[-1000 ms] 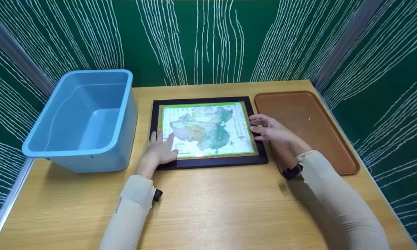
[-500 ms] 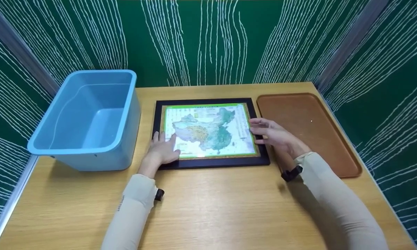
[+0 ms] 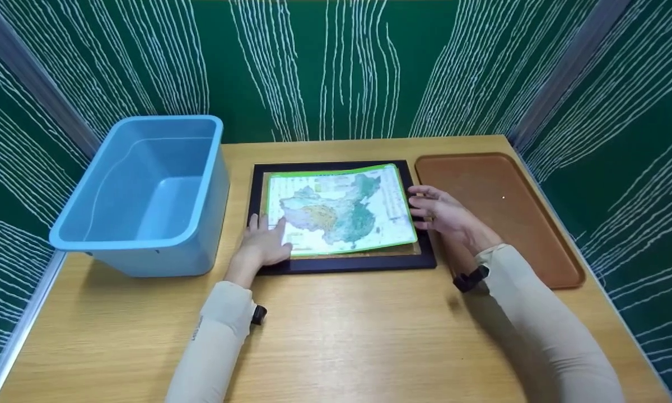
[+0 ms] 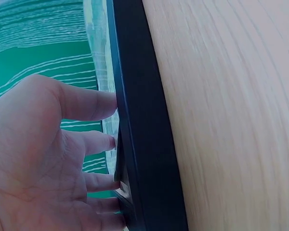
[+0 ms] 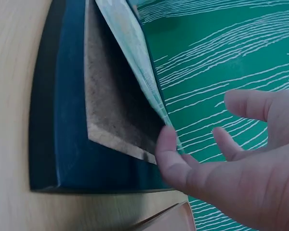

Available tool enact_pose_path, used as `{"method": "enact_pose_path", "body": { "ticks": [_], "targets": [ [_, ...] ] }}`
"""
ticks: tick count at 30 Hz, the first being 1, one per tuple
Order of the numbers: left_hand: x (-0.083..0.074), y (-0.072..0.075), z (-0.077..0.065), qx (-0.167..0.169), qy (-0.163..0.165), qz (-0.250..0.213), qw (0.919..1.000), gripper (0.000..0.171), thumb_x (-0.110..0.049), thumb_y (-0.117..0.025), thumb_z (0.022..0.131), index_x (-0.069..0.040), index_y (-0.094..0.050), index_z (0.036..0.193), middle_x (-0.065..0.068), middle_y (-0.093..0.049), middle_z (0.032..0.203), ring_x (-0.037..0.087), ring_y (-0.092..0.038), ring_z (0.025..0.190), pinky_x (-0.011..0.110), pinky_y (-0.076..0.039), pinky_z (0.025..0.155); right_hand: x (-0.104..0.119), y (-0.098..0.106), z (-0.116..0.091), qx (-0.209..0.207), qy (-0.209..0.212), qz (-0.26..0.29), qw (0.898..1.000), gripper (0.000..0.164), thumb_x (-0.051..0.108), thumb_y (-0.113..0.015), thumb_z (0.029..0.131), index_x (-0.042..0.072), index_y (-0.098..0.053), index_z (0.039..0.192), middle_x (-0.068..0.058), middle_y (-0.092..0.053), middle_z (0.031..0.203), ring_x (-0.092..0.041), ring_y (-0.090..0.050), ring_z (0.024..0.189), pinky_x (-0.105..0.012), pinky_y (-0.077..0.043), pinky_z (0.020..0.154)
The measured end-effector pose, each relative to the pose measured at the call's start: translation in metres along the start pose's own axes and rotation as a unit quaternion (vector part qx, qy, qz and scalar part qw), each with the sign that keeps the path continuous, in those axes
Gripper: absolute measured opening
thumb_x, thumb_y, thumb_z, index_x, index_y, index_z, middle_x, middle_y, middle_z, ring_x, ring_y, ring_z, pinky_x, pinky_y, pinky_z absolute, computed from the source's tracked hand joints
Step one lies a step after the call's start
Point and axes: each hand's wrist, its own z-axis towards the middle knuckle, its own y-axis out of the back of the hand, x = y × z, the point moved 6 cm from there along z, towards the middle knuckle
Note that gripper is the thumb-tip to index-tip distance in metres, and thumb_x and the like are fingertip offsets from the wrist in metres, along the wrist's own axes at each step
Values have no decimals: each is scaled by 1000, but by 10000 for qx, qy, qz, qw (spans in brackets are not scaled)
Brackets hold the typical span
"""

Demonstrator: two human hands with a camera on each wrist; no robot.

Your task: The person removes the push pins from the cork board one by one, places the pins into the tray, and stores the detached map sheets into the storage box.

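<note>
A map sheet [image 3: 336, 212] with a green border lies over a black picture frame [image 3: 347, 263] on the table. Its right side is raised, and brown backing board [image 5: 108, 91] shows beneath it in the right wrist view. My left hand [image 3: 262, 243] rests at the lower left of the frame and map, fingers spread, fingertips along the frame's inner edge in the left wrist view. My right hand [image 3: 442, 212] is at the frame's right side. One fingertip [image 5: 166, 139] meets the lifted sheet's edge; other fingers stand apart from it, loosely bent.
A deep light-blue bin [image 3: 140, 246] stands on the left of the table [image 3: 336, 336]. A brown tray [image 3: 481, 173] lies to the right, partly under my right forearm. Green walls with white drip lines enclose the back and sides.
The map's right side has risen off the frame and bowed, with its corners now lifted. My right hand has shifted slightly; my left hand has stayed in place.
</note>
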Motion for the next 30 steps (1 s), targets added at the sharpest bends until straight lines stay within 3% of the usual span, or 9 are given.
{"method": "enact_pose_path", "body": {
  "ticks": [7, 11, 17, 25, 30],
  "targets": [
    [1, 1, -1, -13, -2, -9, 10000, 71, -40, -43, 102, -10, -20, 163, 35, -7, 163, 53, 3, 149, 65, -7, 119, -11, 1, 13, -207, -265, -327, 9989, 65, 21, -54, 106, 8, -22, 161, -19, -41, 151, -34, -45, 133, -50, -37, 111],
    [0, -1, 0, -1, -16, -34, 10000, 70, -39, -42, 103, -10, -20, 163, 35, -6, 163, 53, 4, 149, 65, -7, 119, -12, 1, 18, -289, -260, -669, 9970, 64, 19, -52, 107, 5, -20, 161, -22, -43, 149, -34, -47, 128, -47, -40, 110],
    [1, -1, 0, -24, 5, -44, 10000, 71, -40, -43, 102, -11, -20, 163, 33, -6, 163, 52, 3, 150, 65, -8, 119, -9, 0, 26, -369, -376, -1084, 9927, 67, 23, -55, 105, 3, -23, 160, -18, -40, 151, -32, -45, 128, -44, -41, 109],
    [0, -1, -1, -79, -46, -107, 9999, 71, -37, -44, 101, -9, -22, 162, 35, -6, 162, 53, 4, 149, 66, -8, 118, -7, 2, 38, -332, -377, -1076, 9929, 53, 16, -58, 103, 2, -38, 150, -15, -54, 131, -23, -58, 108, -36, -51, 95],
    [1, -1, -1, -98, -58, -123, 9999, 71, -37, -44, 101, -8, -22, 162, 36, -6, 162, 54, 4, 149, 66, -8, 118, -8, 0, 38, -257, -371, -1205, 9917, 53, 14, -57, 103, 0, -36, 149, -16, -48, 135, -26, -53, 116, -41, -45, 104]
  ]
}}
